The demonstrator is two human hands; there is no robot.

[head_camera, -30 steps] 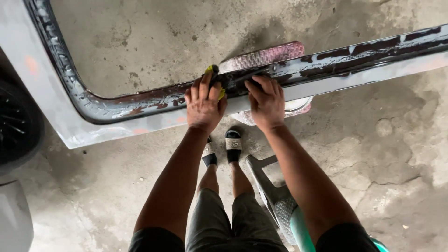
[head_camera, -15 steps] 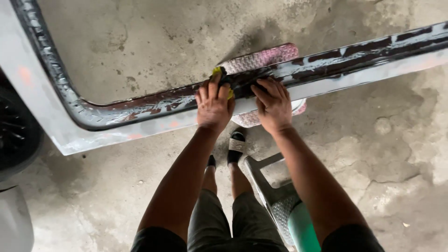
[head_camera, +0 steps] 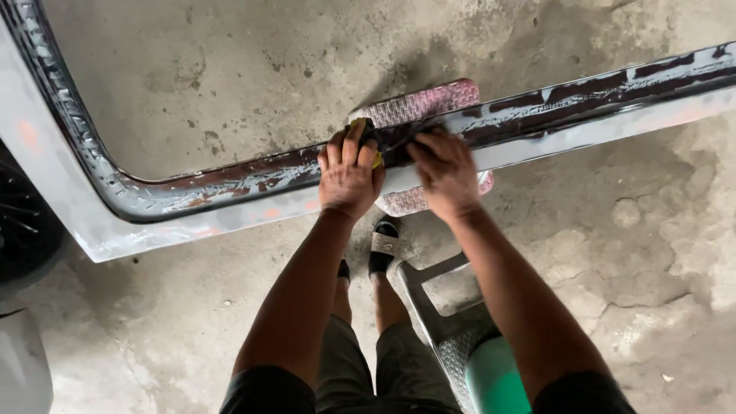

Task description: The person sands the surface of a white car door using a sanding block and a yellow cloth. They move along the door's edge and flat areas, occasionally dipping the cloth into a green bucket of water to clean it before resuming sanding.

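While the right hand [head_camera: 447, 170] lies flat, steadying the wet grey panel [head_camera: 583, 115] that rests on a pink stool [head_camera: 429, 103], the left hand [head_camera: 349, 172] presses a yellow sponge [head_camera: 373, 146], fingers curled, against its dark channel.

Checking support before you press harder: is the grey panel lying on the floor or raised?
Raised: the grey panel rests on a pink woven stool, which shows above and below it.
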